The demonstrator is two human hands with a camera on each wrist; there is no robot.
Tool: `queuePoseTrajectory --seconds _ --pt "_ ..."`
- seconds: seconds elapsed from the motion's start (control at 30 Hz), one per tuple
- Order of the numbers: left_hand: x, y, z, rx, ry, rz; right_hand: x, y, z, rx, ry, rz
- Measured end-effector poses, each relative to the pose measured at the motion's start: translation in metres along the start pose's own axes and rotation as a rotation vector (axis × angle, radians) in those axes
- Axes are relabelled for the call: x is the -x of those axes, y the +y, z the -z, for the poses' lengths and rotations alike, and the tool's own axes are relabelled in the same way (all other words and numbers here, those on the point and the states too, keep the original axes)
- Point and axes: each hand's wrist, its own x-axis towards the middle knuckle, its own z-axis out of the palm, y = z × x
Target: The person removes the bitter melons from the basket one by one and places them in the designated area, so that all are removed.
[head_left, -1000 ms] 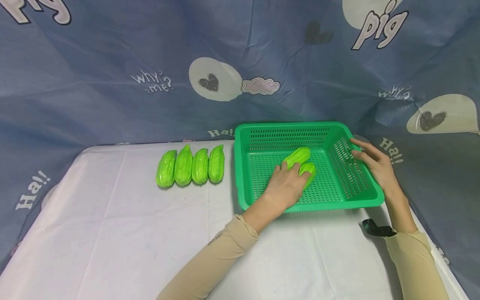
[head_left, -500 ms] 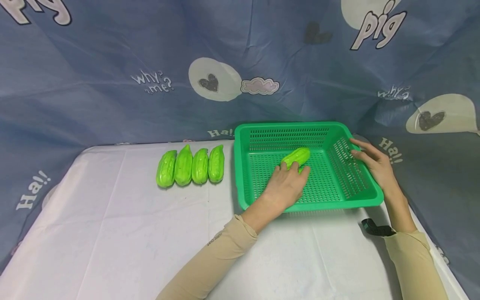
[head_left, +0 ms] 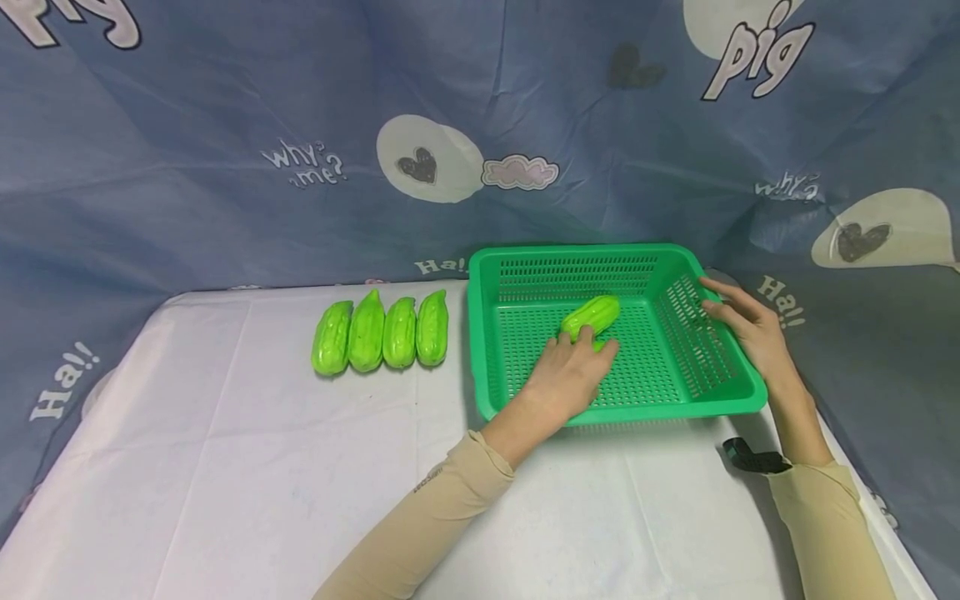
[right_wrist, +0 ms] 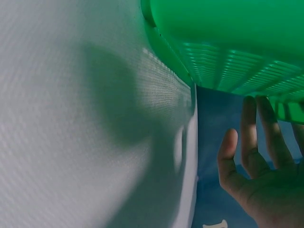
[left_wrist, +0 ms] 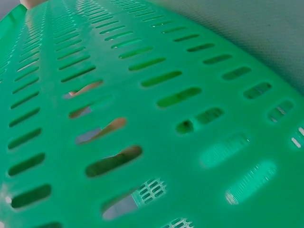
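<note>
A green perforated basket [head_left: 585, 412] stands at the table's right. Reaching in over its near rim, my left hand [head_left: 566, 375] curls its fingers round a bright green bitter melon [head_left: 597, 344], mostly hidden under the hand. Another bitter melon [head_left: 592, 315] lies slanted just beyond those fingers on the basket floor. My right hand [head_left: 753, 333] touches the right rim from outside. Its fingers [right_wrist: 271, 133] look nearly straight in the right wrist view, tips against the basket. In the left wrist view the slotted basket wall [left_wrist: 142, 104] fills most of the picture and hides the left hand.
Several bitter melons [head_left: 367, 332] lie side by side in a row left of the basket. They rest on a white tablecloth [head_left: 300, 467]. A blue printed cloth [head_left: 337, 225] hangs behind the table. A black strap piece [head_left: 753, 458] shows by the right sleeve.
The left hand's fingers have closed further over the nearer bitter melon, which has shifted slightly left under the hand. The farther one has barely moved. The right hand and basket stay in place.
</note>
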Motion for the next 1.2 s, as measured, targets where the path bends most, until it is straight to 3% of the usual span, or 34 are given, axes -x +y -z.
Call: queuePoseTrajectory --seconds 0.23,0.47,0.7,0.97,1.2 --pt "-0.0001 -0.0005 0.0001 0.006 -0.041 0.012 0.0000 -0.0009 0.0001 -0.005 -0.003 -0.017" --pt "0.0014 0.0001 0.0003 -0.055 -0.071 0.092 -0.0001 -0.0007 -0.0003 -0.001 -0.001 -0.009" --pt "-0.0014 0.0000 0.0013 -0.069 -0.085 0.123 -0.0003 -0.0009 0.0004 -0.006 0.000 -0.010" --pt "-0.0039 -0.0009 0.0010 -0.071 -0.033 0.137 0.0004 0.0007 0.0039 0.047 -0.011 0.035" --pt "-0.0027 -0.0015 0.0004 -0.107 0.013 0.143 -0.0012 0.0000 0.0008 0.031 -0.003 0.000"
